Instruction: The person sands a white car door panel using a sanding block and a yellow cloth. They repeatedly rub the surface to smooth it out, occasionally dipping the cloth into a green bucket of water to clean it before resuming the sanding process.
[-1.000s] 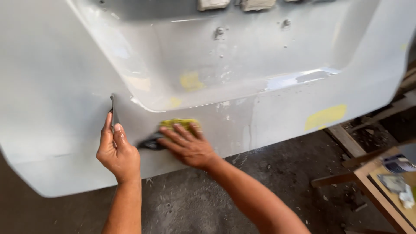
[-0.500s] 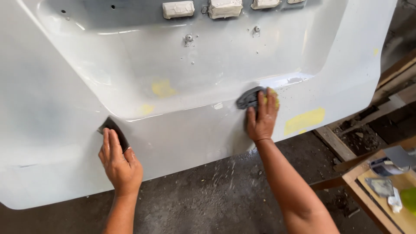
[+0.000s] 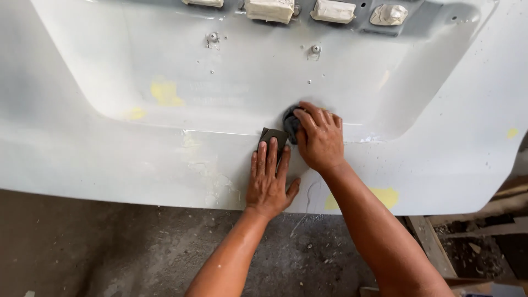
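A large pale grey car body panel (image 3: pixel 110 154) with a recessed middle and yellow filler patches fills the view. My left hand (image 3: pixel 269 176) lies flat on the panel's lower ridge, fingers pressing a dark grey sheet of sandpaper (image 3: pixel 273 136) against it. My right hand (image 3: pixel 320 138) sits just to the right, fingers curled over a dark wadded cloth or pad (image 3: pixel 290 122) held against the edge of the recess. The two hands almost touch.
Masked-off fittings (image 3: pixel 269 9) line the panel's top edge, with small bolts (image 3: pixel 315 49) below them. Under the panel is a dirty concrete floor (image 3: pixel 110 247). Wooden planks (image 3: pixel 434 247) lie at the lower right.
My left hand has moved right from the panel's left slot to the middle. My right hand has shifted beside it, and the view has moved right along the panel.
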